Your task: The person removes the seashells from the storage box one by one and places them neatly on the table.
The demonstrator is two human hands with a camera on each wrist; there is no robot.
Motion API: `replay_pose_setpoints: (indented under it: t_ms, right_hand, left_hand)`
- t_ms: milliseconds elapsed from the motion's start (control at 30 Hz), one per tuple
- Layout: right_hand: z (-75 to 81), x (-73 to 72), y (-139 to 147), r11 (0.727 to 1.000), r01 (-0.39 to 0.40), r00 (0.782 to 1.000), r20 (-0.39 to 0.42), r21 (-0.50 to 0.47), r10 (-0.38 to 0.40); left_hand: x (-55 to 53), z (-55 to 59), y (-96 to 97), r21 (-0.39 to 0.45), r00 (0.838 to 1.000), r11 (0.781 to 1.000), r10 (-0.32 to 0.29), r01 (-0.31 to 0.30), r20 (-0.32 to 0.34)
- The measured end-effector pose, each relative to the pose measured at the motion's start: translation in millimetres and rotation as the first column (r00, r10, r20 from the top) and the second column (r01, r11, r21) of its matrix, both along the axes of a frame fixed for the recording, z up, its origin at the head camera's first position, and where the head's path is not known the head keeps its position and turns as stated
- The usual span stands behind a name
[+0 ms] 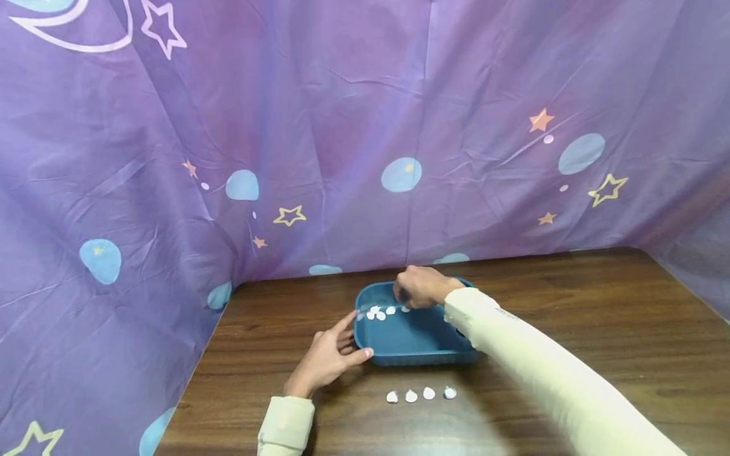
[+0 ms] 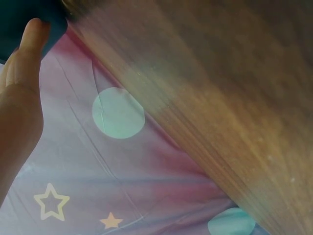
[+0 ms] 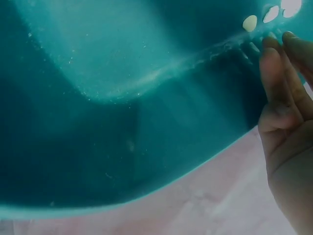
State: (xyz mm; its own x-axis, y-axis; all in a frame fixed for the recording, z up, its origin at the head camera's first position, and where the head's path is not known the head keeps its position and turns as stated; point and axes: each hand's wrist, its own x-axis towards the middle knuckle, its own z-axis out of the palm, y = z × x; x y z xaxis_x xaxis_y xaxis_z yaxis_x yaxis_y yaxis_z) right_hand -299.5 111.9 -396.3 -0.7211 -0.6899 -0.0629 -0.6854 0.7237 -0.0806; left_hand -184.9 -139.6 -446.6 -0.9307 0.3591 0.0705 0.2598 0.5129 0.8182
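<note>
A blue plastic tub [image 1: 422, 354] sits on the wooden table. Inside, along its far left part, lie several small white shell-like pieces [image 1: 381, 315]. My left hand [image 1: 326, 362] is at the tub's left side, its thumb on the front left corner and its index finger at the left rim. Over the far wall, my right hand [image 1: 422, 286] reaches down into the tub. In the right wrist view, its fingertips [image 3: 270, 41] are right beside the white pieces [image 3: 250, 23], and nothing shows between them. The left wrist view shows the left thumb [image 2: 36, 34] extended against the tub.
In front of the tub, a row of several similar white pieces [image 1: 429, 393] lies on the table [image 1: 274, 316]. A purple curtain [image 1: 342, 126] with stars and blue spots hangs behind the table and along its left side. My right sleeve [image 1: 542, 367] crosses the tub's right end.
</note>
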Motion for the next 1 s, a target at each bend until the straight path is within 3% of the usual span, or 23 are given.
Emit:
replay_pose_setpoints:
  t_ms: [433, 667, 1000]
  right_hand:
    - [-13.2, -3.5, -9, 0.992, 0.005, 0.998, -0.069, 0.128, 0.004]
    - [-18.7, -4.8, -9, 0.989, 0.039, 0.999, -0.034, 0.144, -0.034]
    - [-21.8, -5.7, -9, 0.987, 0.019, 0.999, -0.040, 0.160, -0.012]
  left_hand:
    - [0.4, 1.2, 0.3, 0.011, 1.000, 1.000, 0.001, -0.001, 0.002]
    - [0.1, 1.0, 0.0, 0.001, 1.000, 1.000, 0.003, -0.003, 0.009]
    - [0.0, 2.1, 1.2, 0.004, 1.000, 1.000, 0.007, -0.008, 0.007]
